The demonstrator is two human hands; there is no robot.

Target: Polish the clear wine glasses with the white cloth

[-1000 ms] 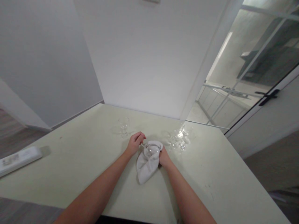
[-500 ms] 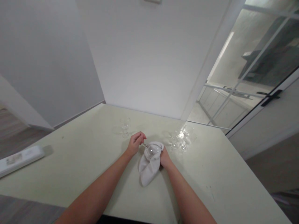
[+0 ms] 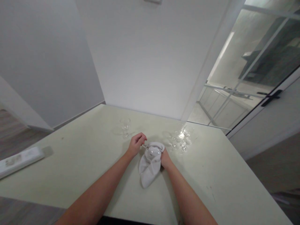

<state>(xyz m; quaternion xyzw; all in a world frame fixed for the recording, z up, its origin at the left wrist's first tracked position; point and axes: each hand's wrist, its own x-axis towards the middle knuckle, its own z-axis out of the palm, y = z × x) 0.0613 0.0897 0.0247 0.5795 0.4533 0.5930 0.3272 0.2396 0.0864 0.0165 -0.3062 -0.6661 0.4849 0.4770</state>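
Note:
Just above the table, a clear stemmed glass (image 3: 154, 152) lies sideways between my hands. My left hand (image 3: 137, 143) is closed at its stem end. A white cloth (image 3: 150, 172) wraps around the bowl, with one end hanging down toward the front. My right hand (image 3: 165, 158) is closed on the cloth at the bowl's right side; its fingers are mostly hidden under the fabric. Beyond my left hand, another stemmed glass (image 3: 125, 127) stands upright. Several more clear glasses (image 3: 180, 142) stand in a tight group to the right, their outlines overlapping.
The pale table (image 3: 93, 168) meets a white wall (image 3: 150, 68) at the back. A white power strip (image 3: 21, 159) lies at the far left. On the right, a glass-paned door (image 3: 234, 84) with a black handle (image 3: 272, 97) rises beside the table edge.
The glass has turned slightly within the cloth, its bowl showing a little differently. Both hands stay in almost the same place.

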